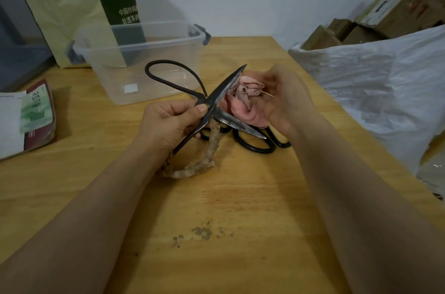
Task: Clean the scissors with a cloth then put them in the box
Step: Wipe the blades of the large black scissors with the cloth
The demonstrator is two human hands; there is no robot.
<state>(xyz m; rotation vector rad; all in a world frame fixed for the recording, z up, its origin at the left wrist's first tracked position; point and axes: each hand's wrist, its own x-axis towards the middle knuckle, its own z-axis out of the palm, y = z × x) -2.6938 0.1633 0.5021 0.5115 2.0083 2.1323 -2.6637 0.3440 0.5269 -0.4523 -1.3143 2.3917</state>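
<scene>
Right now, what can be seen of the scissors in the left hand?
The scissors are large, dark, worn-looking metal, held over the table with blades spread wide: one points up-right, one down-right. One handle loop is bare; the other is wrapped in pale binding. The left hand grips them near the pivot. The pink cloth, held by the right hand, sits between the blades.

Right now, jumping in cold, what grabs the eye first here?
The big iron scissors, blades spread wide above the table, gripped near the pivot by the left hand. The right hand holds a bunched pink cloth beside the upper blade. Behind them stands the clear plastic box.
</scene>
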